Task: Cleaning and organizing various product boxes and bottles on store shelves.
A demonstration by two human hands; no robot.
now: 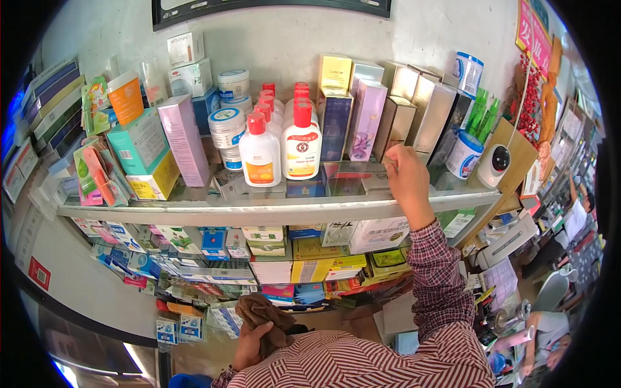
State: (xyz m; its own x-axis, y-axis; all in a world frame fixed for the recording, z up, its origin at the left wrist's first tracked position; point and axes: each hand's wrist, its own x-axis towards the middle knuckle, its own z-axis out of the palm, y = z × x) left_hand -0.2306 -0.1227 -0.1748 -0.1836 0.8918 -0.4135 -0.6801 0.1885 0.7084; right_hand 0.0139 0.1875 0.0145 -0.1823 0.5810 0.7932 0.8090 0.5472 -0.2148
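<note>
A brown cloth (264,320) is bunched in my left hand (250,344), low in front of my body. My right hand (407,177) reaches over the front edge of the glass-topped shelf (242,212), its fingertips at the lower front of a bronze-brown carton (397,126); whether they grip it cannot be told. White lotion bottles with red caps (301,145) stand in rows at the middle of the shelf. Left of my right hand stand a purple carton (367,119) and a dark blue carton (335,126). A tall gold carton (432,119) is just behind and right of the hand.
White tubs (227,127), a lilac carton (183,140) and stacked boxes (139,140) occupy the left side. A blue-and-white canister (464,154) and a white camera (494,166) stand at the right. Packed boxes (310,262) fill the shelves below. Other people are at the far right.
</note>
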